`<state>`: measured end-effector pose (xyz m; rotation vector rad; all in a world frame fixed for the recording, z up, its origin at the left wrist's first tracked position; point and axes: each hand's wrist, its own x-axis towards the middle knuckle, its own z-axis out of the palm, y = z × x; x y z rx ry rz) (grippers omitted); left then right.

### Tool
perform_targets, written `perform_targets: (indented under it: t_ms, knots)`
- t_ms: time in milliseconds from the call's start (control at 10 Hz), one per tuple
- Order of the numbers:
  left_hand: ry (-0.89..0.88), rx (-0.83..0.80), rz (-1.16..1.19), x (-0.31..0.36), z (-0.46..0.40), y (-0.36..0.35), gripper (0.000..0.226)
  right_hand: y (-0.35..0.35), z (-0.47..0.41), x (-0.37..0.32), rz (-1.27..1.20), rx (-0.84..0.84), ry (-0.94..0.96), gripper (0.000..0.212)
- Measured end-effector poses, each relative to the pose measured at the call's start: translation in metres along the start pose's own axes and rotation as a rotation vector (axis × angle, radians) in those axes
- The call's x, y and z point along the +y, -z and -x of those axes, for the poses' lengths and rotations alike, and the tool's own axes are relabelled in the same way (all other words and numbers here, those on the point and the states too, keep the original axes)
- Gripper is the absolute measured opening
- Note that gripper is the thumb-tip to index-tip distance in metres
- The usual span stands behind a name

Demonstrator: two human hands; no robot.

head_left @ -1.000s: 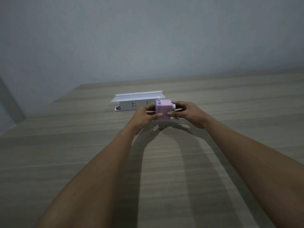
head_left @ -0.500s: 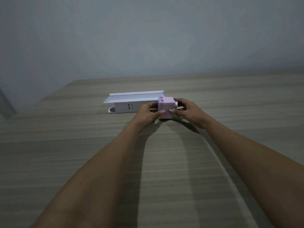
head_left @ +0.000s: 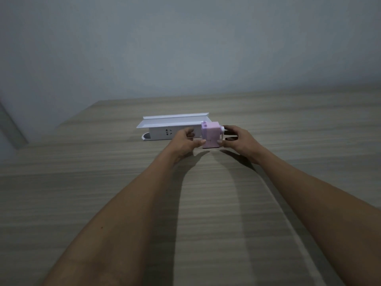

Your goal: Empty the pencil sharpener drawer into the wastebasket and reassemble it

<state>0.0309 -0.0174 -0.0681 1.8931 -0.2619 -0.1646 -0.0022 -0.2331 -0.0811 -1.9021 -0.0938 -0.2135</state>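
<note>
A small pink pencil sharpener (head_left: 212,134) stands on the wooden table (head_left: 123,193), far out in front of me. My left hand (head_left: 184,141) holds its left side, thumb against the lower front corner. My right hand (head_left: 237,140) grips its right side, fingers around the white crank hub. The drawer sits closed in the body as far as I can tell. No wastebasket is in view.
A white power strip box (head_left: 171,130) with an open lid lies just behind and left of the sharpener, touching my left fingers' area. A grey wall (head_left: 185,48) rises behind the table. The table's left edge runs diagonally at far left.
The sharpener went from slightly lifted and tilted to standing square on the table. Both hands stayed on its sides. My view shifted a little.
</note>
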Motion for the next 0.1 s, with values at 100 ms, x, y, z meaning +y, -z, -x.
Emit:
perform_targets:
  t_ms: [100]
  knots:
    - [-0.055,0.096,-0.065,-0.0015,0.0189,0.0123,0.069,-0.0020,0.0166,-0.0088,0.112,0.098,-0.006,0.070]
